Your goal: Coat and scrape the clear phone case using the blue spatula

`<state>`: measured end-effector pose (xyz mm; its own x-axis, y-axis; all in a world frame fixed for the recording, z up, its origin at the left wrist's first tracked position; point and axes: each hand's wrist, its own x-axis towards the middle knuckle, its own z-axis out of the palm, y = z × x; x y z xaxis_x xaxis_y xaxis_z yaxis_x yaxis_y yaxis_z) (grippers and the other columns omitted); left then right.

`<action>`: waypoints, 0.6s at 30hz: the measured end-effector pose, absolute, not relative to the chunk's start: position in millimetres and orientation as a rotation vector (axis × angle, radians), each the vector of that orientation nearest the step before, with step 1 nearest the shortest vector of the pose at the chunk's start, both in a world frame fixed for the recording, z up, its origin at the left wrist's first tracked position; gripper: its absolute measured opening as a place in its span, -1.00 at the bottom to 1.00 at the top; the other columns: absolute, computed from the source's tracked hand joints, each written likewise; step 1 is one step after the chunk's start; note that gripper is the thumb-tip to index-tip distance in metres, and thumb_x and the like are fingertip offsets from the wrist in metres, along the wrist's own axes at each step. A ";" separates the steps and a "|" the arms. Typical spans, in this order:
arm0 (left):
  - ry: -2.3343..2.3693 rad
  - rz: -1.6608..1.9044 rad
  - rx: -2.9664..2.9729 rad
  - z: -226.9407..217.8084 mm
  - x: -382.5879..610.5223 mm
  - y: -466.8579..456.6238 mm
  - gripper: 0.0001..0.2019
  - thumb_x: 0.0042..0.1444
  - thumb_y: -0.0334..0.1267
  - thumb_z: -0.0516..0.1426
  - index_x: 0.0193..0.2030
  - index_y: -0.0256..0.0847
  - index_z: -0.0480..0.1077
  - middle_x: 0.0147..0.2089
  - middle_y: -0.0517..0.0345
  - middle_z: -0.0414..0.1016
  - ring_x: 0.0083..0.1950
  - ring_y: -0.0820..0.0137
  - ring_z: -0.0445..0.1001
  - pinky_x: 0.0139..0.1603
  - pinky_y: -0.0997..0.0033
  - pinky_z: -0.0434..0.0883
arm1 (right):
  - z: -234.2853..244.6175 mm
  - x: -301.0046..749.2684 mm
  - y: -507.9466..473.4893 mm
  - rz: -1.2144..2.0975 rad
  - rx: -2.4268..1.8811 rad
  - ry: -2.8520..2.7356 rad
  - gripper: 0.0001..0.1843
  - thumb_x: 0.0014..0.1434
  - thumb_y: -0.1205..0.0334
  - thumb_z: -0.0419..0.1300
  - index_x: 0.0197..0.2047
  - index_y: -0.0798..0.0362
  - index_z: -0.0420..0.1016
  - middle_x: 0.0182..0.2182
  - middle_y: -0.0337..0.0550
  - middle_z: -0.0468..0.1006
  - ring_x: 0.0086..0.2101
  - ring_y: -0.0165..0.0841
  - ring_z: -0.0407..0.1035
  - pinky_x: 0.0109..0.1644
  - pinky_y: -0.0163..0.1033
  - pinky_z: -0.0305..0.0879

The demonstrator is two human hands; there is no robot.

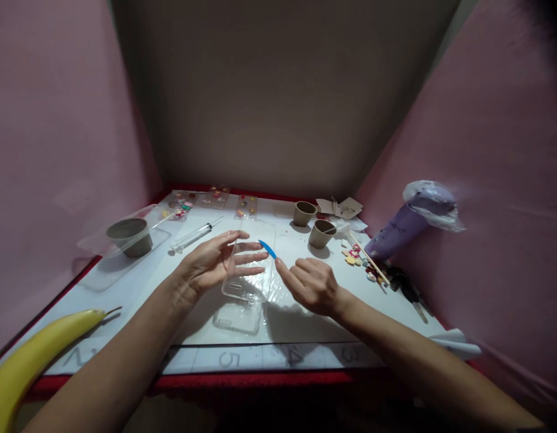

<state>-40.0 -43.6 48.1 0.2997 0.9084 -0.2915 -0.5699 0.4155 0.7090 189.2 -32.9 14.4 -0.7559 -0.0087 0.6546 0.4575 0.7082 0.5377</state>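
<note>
My left hand (210, 261) holds a clear plastic phone case (242, 291) up over the table, its fingers spread behind the see-through sheet and its thumb along the top edge. In my right hand (309, 285), a small blue plastic blade (267, 248) is pinched, pointing up and left at the case's right side. Whether the blade touches the case I cannot tell. Under the raised case, a second clear, case-like piece (237, 319) lies on the white paper (305, 331).
At the left are a brown cup (130, 237) with clear plastic, and a syringe (192, 236). Charm packets (246, 206) lie behind. Two brown cups (322, 234), loose charms (351, 257), a wooden stick (371, 260) and a purple piping bag (398, 225) are right. A banana (44, 349) is near left.
</note>
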 end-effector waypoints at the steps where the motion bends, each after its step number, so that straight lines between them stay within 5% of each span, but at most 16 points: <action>1: 0.753 1.050 0.527 47.6 -40.1 -43.2 -0.87 0.22 -0.38 0.03 -0.30 -0.31 0.38 -0.17 -0.22 0.53 -0.06 -0.04 0.56 -0.10 -0.15 0.49 | 12.1 188.8 -40.5 -0.923 -0.307 -2.292 -0.80 0.22 0.51 0.10 -0.10 0.33 0.47 -0.64 -0.29 0.36 -0.57 -0.44 0.19 -0.52 -0.23 0.00; 18: 0.738 1.008 0.593 45.8 -41.3 -43.2 -0.89 0.22 -0.35 0.05 -0.28 -0.31 0.38 -0.14 -0.25 0.53 -0.01 -0.08 0.54 -0.08 -0.15 0.48 | 11.8 183.9 -37.7 -0.914 -0.373 -2.241 -0.76 0.20 0.52 0.13 -0.06 0.36 0.47 -0.64 -0.29 0.34 -0.56 -0.43 0.18 -0.52 -0.22 -0.01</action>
<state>-41.3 -43.2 45.8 0.3360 0.9022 -0.2705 -0.5300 0.4185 0.7375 183.9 -37.7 11.8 -0.7288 0.0084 0.6847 0.4849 0.7123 0.5074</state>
